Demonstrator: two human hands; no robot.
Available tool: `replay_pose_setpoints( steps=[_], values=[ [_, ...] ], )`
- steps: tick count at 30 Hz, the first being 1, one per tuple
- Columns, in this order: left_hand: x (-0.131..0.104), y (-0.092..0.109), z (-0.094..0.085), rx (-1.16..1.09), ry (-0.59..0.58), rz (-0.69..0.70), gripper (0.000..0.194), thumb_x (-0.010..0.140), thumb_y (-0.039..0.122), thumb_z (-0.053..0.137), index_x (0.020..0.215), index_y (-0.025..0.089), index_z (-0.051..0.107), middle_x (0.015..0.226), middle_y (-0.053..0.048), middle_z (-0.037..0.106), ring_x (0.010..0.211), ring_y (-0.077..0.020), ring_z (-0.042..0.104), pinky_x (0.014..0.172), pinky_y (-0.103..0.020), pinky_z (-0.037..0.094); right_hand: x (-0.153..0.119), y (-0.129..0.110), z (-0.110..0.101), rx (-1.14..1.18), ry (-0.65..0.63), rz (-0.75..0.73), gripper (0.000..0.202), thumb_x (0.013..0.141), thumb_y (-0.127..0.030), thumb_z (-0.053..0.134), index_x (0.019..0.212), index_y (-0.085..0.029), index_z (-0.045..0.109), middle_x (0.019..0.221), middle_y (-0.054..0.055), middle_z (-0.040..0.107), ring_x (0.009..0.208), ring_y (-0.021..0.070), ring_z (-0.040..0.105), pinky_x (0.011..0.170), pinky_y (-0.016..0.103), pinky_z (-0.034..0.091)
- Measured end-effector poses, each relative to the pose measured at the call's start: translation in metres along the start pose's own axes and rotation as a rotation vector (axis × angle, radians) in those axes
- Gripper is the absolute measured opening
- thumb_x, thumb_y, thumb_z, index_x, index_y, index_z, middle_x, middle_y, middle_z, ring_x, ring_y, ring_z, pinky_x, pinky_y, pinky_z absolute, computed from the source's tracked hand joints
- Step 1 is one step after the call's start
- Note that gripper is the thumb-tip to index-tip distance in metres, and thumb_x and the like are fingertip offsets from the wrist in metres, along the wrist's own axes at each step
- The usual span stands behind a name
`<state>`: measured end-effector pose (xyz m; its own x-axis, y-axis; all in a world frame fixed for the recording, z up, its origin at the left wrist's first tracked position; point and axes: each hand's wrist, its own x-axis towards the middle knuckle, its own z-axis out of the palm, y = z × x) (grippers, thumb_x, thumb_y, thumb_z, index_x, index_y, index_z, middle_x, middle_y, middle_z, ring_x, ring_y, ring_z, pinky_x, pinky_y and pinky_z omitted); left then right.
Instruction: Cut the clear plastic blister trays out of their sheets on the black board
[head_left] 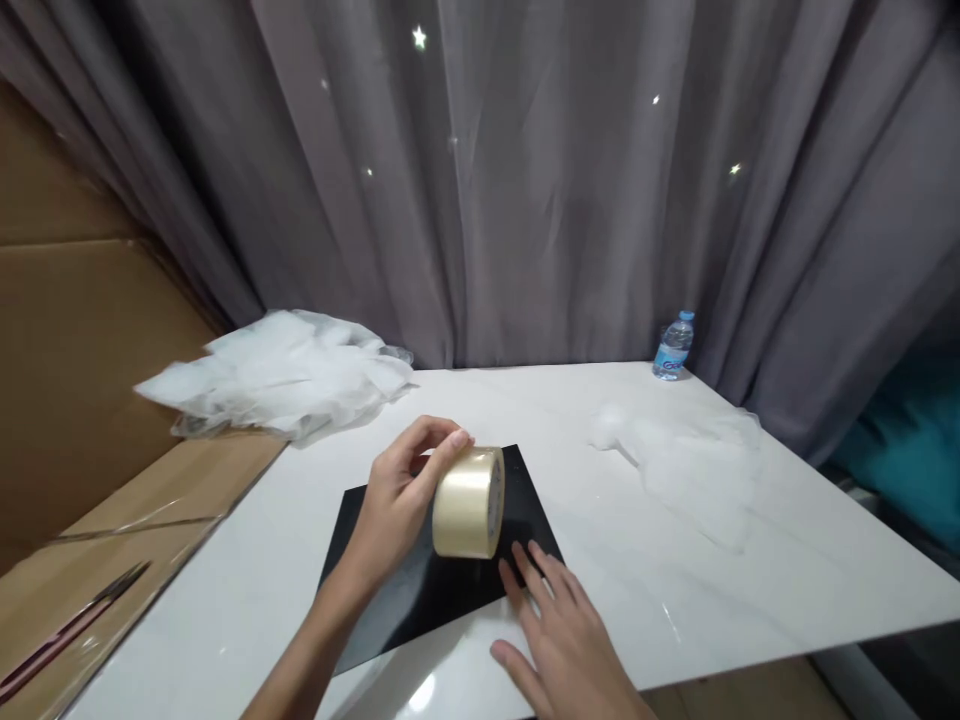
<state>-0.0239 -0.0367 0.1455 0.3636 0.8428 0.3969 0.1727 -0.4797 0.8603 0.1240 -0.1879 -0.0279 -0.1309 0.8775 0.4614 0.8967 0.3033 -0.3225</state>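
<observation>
A wide roll of clear packing tape (pixel 466 508) is gripped at its upper edge by my left hand (pixel 405 488), thumb on top. The roll stands on edge over a flat black sheet (pixel 420 590) on the table; whether it touches the sheet I cannot tell. My right hand (pixel 551 620) lies with spread fingers at the sheet's right edge, fingertips on or beside it. No object shows in that hand. The left hand's other fingers are partly hidden behind the roll.
The white table (pixel 600 580) bears a heap of white translucent wrapping (pixel 292 365), thin clear film (pixel 682 460) and a water bottle (pixel 673 347). Cardboard (pixel 90 350) stands at the left, with a pink-handled tool (pixel 71 632) lying on its lower flap. A grey curtain (pixel 540 200) hangs behind.
</observation>
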Motion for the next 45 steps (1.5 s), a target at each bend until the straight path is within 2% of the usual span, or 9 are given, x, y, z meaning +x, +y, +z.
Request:
replay_pose_setpoints(
  steps=[8, 12, 16, 19, 23, 28, 33, 39, 45],
  values=[
    [0.033, 0.004, 0.012, 0.024, -0.006, 0.078, 0.03, 0.095, 0.05, 0.067, 0.09, 0.021, 0.068, 0.089, -0.002, 0.072, 0.086, -0.0213, 0.068, 0.073, -0.028, 0.049, -0.015, 0.019, 0.002, -0.122, 0.054, 0.08, 0.069, 0.105, -0.053, 0.053, 0.167, -0.028, 0.033, 0.161, 0.014, 0.049, 0.134, 0.0415, 0.063, 0.093, 0.053, 0.063],
    [0.034, 0.003, 0.016, -0.006, 0.008, 0.072, 0.029, 0.096, 0.049, 0.067, 0.09, 0.021, 0.067, 0.088, -0.001, 0.072, 0.087, -0.0215, 0.068, 0.074, -0.028, 0.048, -0.018, 0.027, -0.012, -0.163, 0.025, 0.09, 0.065, 0.106, -0.05, 0.051, 0.164, -0.023, 0.041, 0.159, 0.016, 0.052, 0.134, 0.0428, 0.063, 0.093, 0.055, 0.062],
    [0.03, -0.008, 0.019, -0.042, 0.02, 0.024, 0.029, 0.094, 0.05, 0.069, 0.09, 0.022, 0.067, 0.088, -0.001, 0.072, 0.086, -0.0213, 0.068, 0.072, -0.028, 0.049, -0.007, 0.041, -0.04, -0.074, -0.018, 0.118, 0.056, 0.106, -0.051, 0.053, 0.159, -0.032, 0.048, 0.158, 0.009, 0.055, 0.135, 0.0361, 0.063, 0.1, 0.05, 0.06],
    [0.026, -0.021, 0.019, -0.064, -0.002, -0.014, 0.03, 0.094, 0.051, 0.068, 0.091, 0.022, 0.068, 0.091, -0.002, 0.073, 0.085, -0.0211, 0.067, 0.072, -0.028, 0.049, 0.018, 0.082, -0.062, -0.047, 0.017, 0.183, 0.048, 0.109, -0.046, 0.049, 0.155, -0.034, 0.053, 0.159, 0.006, 0.056, 0.14, 0.0314, 0.059, 0.11, 0.051, 0.054],
    [0.023, -0.029, 0.02, -0.099, -0.015, -0.04, 0.03, 0.094, 0.051, 0.069, 0.091, 0.021, 0.068, 0.091, -0.003, 0.075, 0.086, -0.0214, 0.069, 0.074, -0.028, 0.051, 0.055, 0.168, -0.072, -0.218, 0.061, 0.21, 0.042, 0.107, -0.032, 0.049, 0.146, -0.026, 0.063, 0.161, 0.012, 0.052, 0.15, 0.036, 0.046, 0.12, 0.061, 0.04],
    [0.024, -0.027, 0.029, -0.115, -0.036, -0.059, 0.029, 0.094, 0.05, 0.07, 0.091, 0.022, 0.068, 0.093, -0.003, 0.075, 0.087, -0.0211, 0.07, 0.073, -0.028, 0.051, 0.054, 0.25, -0.071, -0.241, 0.11, 0.323, 0.044, 0.104, -0.02, 0.042, 0.141, -0.021, 0.066, 0.15, 0.017, 0.063, 0.139, 0.0344, 0.059, 0.115, 0.059, 0.045],
    [0.029, -0.029, 0.043, -0.139, -0.071, -0.071, 0.029, 0.094, 0.051, 0.07, 0.092, 0.022, 0.067, 0.092, -0.002, 0.074, 0.089, -0.0214, 0.069, 0.074, -0.028, 0.05, 0.044, 0.29, -0.079, -0.219, 0.19, 0.452, 0.048, 0.106, -0.015, 0.038, 0.151, -0.016, 0.055, 0.131, 0.018, 0.073, 0.122, 0.0285, 0.069, 0.106, 0.049, 0.055],
    [0.036, -0.034, 0.056, -0.133, -0.105, -0.064, 0.031, 0.094, 0.052, 0.07, 0.092, 0.022, 0.068, 0.092, -0.002, 0.074, 0.087, -0.0209, 0.069, 0.073, -0.028, 0.049, 0.056, 0.34, -0.1, -0.236, 0.299, 0.737, 0.036, 0.102, -0.037, 0.068, 0.134, -0.018, 0.063, 0.134, 0.01, 0.066, 0.112, 0.0252, 0.069, 0.094, 0.047, 0.061],
    [0.04, -0.031, 0.064, -0.148, -0.095, -0.074, 0.032, 0.093, 0.053, 0.071, 0.09, 0.021, 0.068, 0.09, -0.002, 0.075, 0.084, -0.0204, 0.068, 0.074, -0.028, 0.049, 0.082, 0.364, -0.109, -0.307, 0.216, 0.891, 0.035, 0.103, -0.036, 0.067, 0.133, -0.019, 0.063, 0.134, 0.011, 0.065, 0.112, 0.0253, 0.069, 0.094, 0.046, 0.061]
  ],
)
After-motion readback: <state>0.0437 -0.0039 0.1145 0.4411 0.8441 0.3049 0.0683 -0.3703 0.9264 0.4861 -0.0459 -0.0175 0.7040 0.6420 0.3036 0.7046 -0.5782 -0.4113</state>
